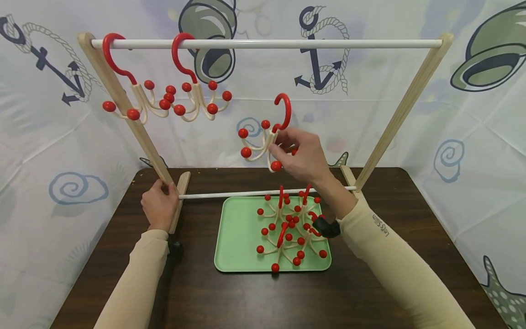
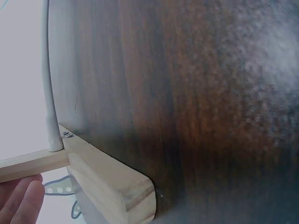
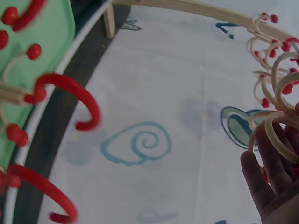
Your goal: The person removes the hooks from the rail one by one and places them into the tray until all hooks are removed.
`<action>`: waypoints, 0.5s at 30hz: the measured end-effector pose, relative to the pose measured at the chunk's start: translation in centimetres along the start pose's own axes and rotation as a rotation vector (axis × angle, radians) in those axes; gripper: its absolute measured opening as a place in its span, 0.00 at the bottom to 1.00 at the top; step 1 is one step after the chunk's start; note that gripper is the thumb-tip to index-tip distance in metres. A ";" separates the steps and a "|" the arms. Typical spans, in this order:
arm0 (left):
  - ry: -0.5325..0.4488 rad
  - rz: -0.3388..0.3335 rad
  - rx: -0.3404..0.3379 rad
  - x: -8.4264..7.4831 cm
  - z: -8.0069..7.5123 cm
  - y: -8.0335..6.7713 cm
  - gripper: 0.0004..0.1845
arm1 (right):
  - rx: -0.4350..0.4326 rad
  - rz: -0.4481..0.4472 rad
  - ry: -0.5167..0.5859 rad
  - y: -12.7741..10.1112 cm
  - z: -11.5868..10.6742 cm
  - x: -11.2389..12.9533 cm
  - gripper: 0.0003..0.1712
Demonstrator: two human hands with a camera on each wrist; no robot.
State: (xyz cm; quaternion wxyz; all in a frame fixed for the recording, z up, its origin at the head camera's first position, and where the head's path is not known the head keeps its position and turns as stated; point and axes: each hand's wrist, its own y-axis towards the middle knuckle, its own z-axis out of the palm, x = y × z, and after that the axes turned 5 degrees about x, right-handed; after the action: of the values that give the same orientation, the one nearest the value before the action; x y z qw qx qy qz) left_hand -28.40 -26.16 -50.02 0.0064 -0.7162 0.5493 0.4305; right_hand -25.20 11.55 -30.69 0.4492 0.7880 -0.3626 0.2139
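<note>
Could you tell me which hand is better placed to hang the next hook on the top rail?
The right hand, probably: it already pinches a red-topped hook raised below the top rail, while the left hand grips the rack's left post.

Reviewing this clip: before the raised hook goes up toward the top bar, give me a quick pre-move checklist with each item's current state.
1. Grip on the raised hook: the right hand pinches it at the stem below the red curve. Ok.
2. Rack steadied: the left hand grips the left wooden leg near its foot. Ok.
3. Free space on the top bar: two hung hooks sit at the left end, the rest is bare. Ok.
4. Hook opening faces the bar: curve points up, exact turn unclear. Cannot tell.
5. Held hook free of the pile on the green tray: well above it. Ok.
</note>
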 end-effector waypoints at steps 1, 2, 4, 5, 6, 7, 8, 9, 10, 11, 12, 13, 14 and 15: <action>0.001 -0.001 0.000 0.0 0.0 0.0 0.14 | 0.023 0.015 0.010 -0.4 0.4 -0.2 0.09; 0.001 -0.002 0.000 0.0 0.0 0.0 0.14 | 0.048 0.034 0.022 -0.9 0.8 -0.4 0.09; 0.002 -0.002 -0.002 0.0 0.0 0.0 0.14 | 0.105 0.070 0.042 -1.7 1.5 -0.8 0.09; 0.002 -0.002 -0.001 0.0 0.0 -0.1 0.14 | 0.137 0.090 0.056 -2.0 1.9 -1.0 0.08; 0.002 -0.003 -0.001 -0.1 -0.1 -0.1 0.14 | 0.166 0.110 0.067 -2.3 2.3 -1.1 0.08; 0.001 -0.004 0.002 -0.1 -0.1 -0.1 0.15 | 0.195 0.131 0.069 -2.6 2.6 -1.3 0.07; 0.000 -0.005 0.003 -0.1 -0.1 -0.1 0.15 | 0.224 0.152 0.072 -2.9 3.0 -1.4 0.07; -0.001 -0.005 0.003 -0.1 -0.1 -0.1 0.15 | 0.253 0.169 0.068 -3.1 3.4 -1.6 0.06; -0.003 -0.006 0.004 -0.1 -0.1 -0.1 0.15 | 0.282 0.185 0.065 -3.3 3.8 -1.8 0.06; -0.005 -0.008 0.005 -0.1 -0.1 -0.1 0.15 | 0.308 0.206 0.047 -3.4 4.2 -2.0 0.05; -0.007 -0.008 0.005 -0.1 -0.1 -0.1 0.15 | 0.330 0.222 0.030 -3.6 4.6 -2.1 0.05; -0.010 -0.008 0.006 -0.2 -0.1 -0.1 0.15 | 0.352 0.238 0.010 -3.7 5.1 -2.2 0.05; -0.011 -0.008 0.005 -0.2 -0.1 -0.1 0.15 | 0.372 0.250 -0.007 -3.8 5.5 -2.3 0.05; -0.013 -0.008 0.005 -0.2 -0.1 -0.1 0.15 | 0.389 0.263 -0.028 -3.9 5.9 -2.4 0.06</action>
State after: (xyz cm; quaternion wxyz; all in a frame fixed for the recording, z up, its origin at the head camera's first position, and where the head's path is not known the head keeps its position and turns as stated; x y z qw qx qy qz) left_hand -28.26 -26.01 -49.86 0.0136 -0.7157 0.5472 0.4337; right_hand -23.70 8.68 -37.38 0.2519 0.8085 -0.4204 0.3258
